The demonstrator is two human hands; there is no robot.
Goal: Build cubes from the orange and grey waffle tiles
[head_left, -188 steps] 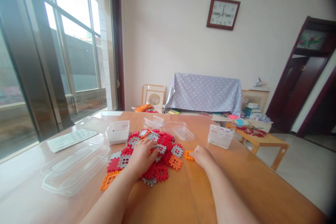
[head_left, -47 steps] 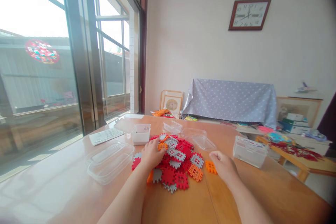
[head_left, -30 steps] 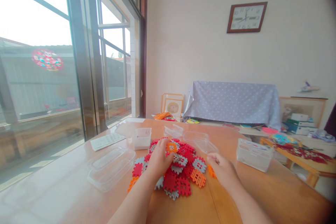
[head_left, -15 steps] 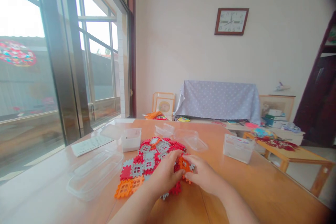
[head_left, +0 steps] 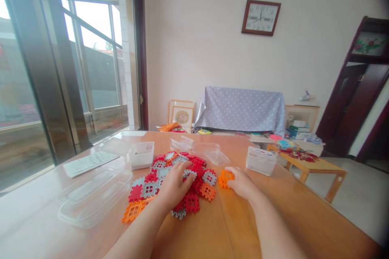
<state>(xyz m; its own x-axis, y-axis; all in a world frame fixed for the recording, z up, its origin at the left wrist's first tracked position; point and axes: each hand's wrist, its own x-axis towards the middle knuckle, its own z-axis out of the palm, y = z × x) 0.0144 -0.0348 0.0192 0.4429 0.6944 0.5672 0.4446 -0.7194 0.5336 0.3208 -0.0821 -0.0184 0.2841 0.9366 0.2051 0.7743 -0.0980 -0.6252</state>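
Our left hand (head_left: pixel 173 186) lay open, flat on the pile of waffle blocks (head_left: pixel 182 180); our right hand (head_left: pixel 241 182) pinched orange blocks (head_left: pixel 225 178) just beside it. The long clear tray (head_left: pixel 91 198) at left and the small white box (head_left: pixel 142 155) behind looked bare inside.

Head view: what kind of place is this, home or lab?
Most likely a home living room. A wall clock hangs above a cloth-covered piece of furniture, framed pictures lean on the floor, and toy tiles lie on a wooden table.
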